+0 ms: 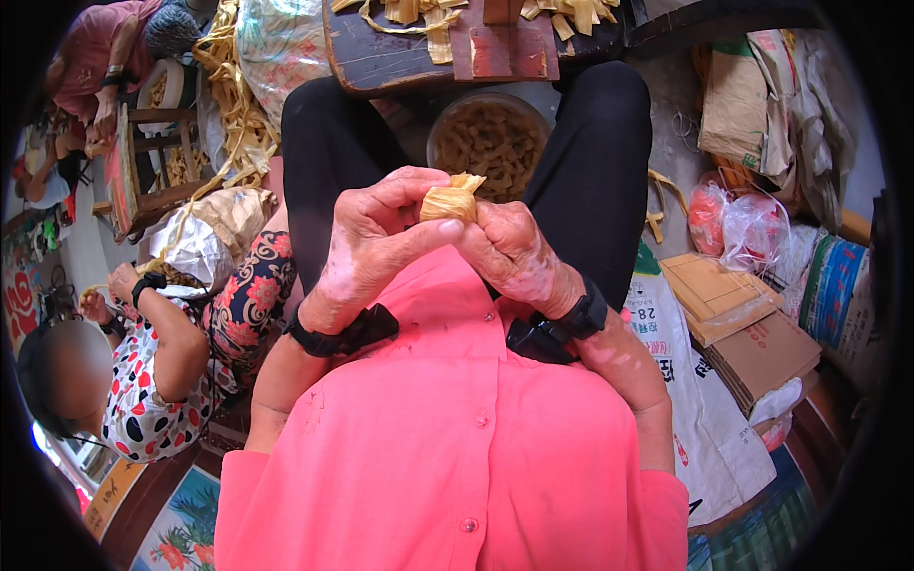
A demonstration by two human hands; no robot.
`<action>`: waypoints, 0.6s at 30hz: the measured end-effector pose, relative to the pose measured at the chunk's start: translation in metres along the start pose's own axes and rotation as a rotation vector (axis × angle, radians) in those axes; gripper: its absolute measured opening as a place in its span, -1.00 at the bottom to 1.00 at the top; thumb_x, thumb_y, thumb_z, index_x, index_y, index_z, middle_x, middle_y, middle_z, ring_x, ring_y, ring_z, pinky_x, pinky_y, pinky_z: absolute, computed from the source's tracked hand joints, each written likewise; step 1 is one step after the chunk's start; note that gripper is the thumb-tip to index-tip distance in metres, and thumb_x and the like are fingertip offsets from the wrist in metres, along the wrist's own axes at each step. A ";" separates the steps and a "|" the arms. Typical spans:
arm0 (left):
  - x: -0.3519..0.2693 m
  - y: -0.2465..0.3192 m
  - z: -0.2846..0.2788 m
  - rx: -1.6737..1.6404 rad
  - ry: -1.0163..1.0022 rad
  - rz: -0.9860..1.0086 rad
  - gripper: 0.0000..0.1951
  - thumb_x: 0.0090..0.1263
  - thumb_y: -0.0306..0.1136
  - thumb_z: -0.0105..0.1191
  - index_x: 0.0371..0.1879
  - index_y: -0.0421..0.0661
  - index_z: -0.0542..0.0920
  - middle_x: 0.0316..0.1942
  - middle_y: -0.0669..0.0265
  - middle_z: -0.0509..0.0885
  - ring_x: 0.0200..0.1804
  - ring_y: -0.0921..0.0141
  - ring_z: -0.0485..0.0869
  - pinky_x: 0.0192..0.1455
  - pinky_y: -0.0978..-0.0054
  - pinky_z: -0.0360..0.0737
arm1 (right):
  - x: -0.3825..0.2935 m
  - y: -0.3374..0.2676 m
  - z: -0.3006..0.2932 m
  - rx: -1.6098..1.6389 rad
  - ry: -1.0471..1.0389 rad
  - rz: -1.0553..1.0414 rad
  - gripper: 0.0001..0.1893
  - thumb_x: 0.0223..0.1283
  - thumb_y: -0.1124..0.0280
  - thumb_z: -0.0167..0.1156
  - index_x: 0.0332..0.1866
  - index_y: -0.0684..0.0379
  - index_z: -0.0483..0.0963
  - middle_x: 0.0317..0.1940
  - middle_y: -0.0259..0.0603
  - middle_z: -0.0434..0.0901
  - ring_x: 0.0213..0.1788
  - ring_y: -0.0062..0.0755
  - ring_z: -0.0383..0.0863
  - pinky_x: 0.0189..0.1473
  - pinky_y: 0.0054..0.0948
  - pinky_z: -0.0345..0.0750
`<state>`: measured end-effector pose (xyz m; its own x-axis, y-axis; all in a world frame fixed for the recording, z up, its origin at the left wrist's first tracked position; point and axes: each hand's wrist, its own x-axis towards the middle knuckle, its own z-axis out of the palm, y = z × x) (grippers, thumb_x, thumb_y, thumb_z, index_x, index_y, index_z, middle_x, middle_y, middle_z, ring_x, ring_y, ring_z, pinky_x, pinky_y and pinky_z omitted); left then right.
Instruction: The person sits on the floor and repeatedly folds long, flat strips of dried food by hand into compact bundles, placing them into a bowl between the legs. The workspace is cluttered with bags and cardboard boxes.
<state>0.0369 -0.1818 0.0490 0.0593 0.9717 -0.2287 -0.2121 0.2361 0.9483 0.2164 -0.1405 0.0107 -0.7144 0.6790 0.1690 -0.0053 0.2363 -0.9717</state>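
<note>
A small folded piece of yellowish dried strip material [448,205] is held between my two hands, above my lap. My left hand [389,239] pinches its left side between thumb and fingers. Against its right side my right hand [510,250] is closed, the fingers curled; a short frayed end sticks up between the hands. Below and beyond them, between my knees, a round tub [435,143] holds many small pieces of similar colour. More flat strips [439,43] lie on the dark wooden bench [385,77] in front of me, around a reddish-brown wooden block [503,46].
A co-worker [153,357] sits close at my left, handling a long strip; another person [107,57] is at the far left by a wooden stool [132,171]. Long strips [243,121] hang at the upper left. Cardboard [764,353], sacks [700,400] and plastic bags [750,221] are at my right.
</note>
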 end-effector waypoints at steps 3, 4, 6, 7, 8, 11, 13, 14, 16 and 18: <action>-0.003 -0.009 -0.007 0.130 0.005 0.058 -0.80 0.35 -0.58 0.17 -0.08 -0.36 0.69 0.05 0.16 0.60 0.02 0.40 0.63 0.07 0.47 0.63 | -0.001 -0.002 -0.001 0.024 -0.032 0.070 -0.80 0.44 0.38 0.03 -0.19 0.33 0.46 -0.39 0.03 0.49 -0.39 -0.02 0.58 -0.38 -0.23 0.50; -0.003 -0.008 -0.004 0.069 0.032 0.035 -0.83 0.35 -0.58 0.17 -0.13 -0.35 0.70 0.08 0.17 0.57 0.05 0.40 0.61 0.10 0.48 0.60 | 0.000 -0.004 0.000 0.050 -0.025 0.108 -0.81 0.44 0.38 0.03 -0.19 0.33 0.46 -0.38 0.03 0.50 -0.38 -0.02 0.59 -0.38 -0.23 0.51; -0.002 -0.005 -0.002 0.021 0.026 0.044 -0.84 0.33 -0.57 0.17 -0.16 -0.34 0.70 0.12 0.16 0.55 0.08 0.41 0.59 0.11 0.50 0.58 | 0.001 -0.005 0.002 0.061 -0.006 0.099 -0.80 0.44 0.37 0.05 -0.19 0.33 0.46 -0.37 0.04 0.52 -0.36 -0.01 0.60 -0.37 -0.22 0.51; -0.002 -0.004 -0.002 -0.002 0.024 0.049 -0.84 0.33 -0.56 0.17 -0.18 -0.34 0.71 0.14 0.15 0.54 0.09 0.41 0.58 0.11 0.51 0.56 | 0.001 -0.005 0.003 0.046 0.007 0.052 -0.80 0.44 0.37 0.06 -0.19 0.33 0.46 -0.38 0.05 0.52 -0.36 -0.01 0.61 -0.37 -0.21 0.51; -0.002 -0.003 -0.002 -0.018 0.016 0.043 -0.85 0.32 -0.56 0.17 -0.20 -0.33 0.71 0.14 0.16 0.53 0.08 0.42 0.58 0.10 0.52 0.55 | 0.001 -0.005 0.003 0.030 0.019 0.006 -0.79 0.44 0.36 0.06 -0.19 0.33 0.46 -0.38 0.06 0.52 -0.35 0.00 0.61 -0.36 -0.21 0.51; -0.003 0.001 -0.005 -0.080 -0.015 0.002 -0.86 0.28 -0.53 0.17 -0.24 -0.32 0.70 0.10 0.19 0.51 0.06 0.43 0.55 0.09 0.54 0.51 | 0.002 -0.011 0.003 0.054 0.030 0.013 -0.77 0.45 0.34 0.06 -0.19 0.34 0.46 -0.44 0.07 0.51 -0.39 0.01 0.61 -0.37 -0.21 0.50; -0.004 0.004 -0.010 -0.144 -0.051 -0.058 -0.84 0.27 -0.50 0.18 -0.26 -0.31 0.70 0.05 0.22 0.50 0.04 0.44 0.53 0.10 0.53 0.49 | 0.000 -0.012 0.004 0.086 0.023 0.061 -0.76 0.46 0.34 0.06 -0.18 0.35 0.46 -0.48 0.06 0.51 -0.44 -0.01 0.59 -0.38 -0.23 0.49; -0.004 0.004 -0.012 -0.157 -0.063 -0.073 -0.83 0.27 -0.47 0.18 -0.26 -0.32 0.70 0.03 0.23 0.49 0.03 0.44 0.52 0.11 0.52 0.49 | -0.001 -0.012 0.005 0.102 0.020 0.085 -0.76 0.47 0.34 0.06 -0.18 0.36 0.46 -0.50 0.05 0.50 -0.46 -0.01 0.58 -0.38 -0.23 0.49; -0.005 0.003 -0.015 -0.184 -0.084 -0.101 -0.80 0.26 -0.42 0.18 -0.27 -0.32 0.70 0.00 0.26 0.47 0.02 0.45 0.50 0.13 0.51 0.47 | -0.003 -0.010 0.006 0.045 0.009 0.039 -0.76 0.47 0.34 0.06 -0.17 0.36 0.46 -0.51 0.04 0.50 -0.48 -0.02 0.57 -0.39 -0.24 0.47; -0.007 0.005 -0.015 -0.247 -0.102 -0.153 -0.77 0.24 -0.38 0.19 -0.27 -0.32 0.70 0.00 0.25 0.46 0.04 0.43 0.49 0.14 0.49 0.46 | -0.004 -0.013 0.006 0.056 0.006 0.026 -0.78 0.47 0.36 0.07 -0.17 0.36 0.46 -0.51 0.03 0.50 -0.49 -0.02 0.55 -0.40 -0.25 0.45</action>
<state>0.0208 -0.1873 0.0519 0.2036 0.9219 -0.3296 -0.4234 0.3865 0.8194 0.2153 -0.1500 0.0214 -0.7105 0.6887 0.1446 -0.0260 0.1797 -0.9834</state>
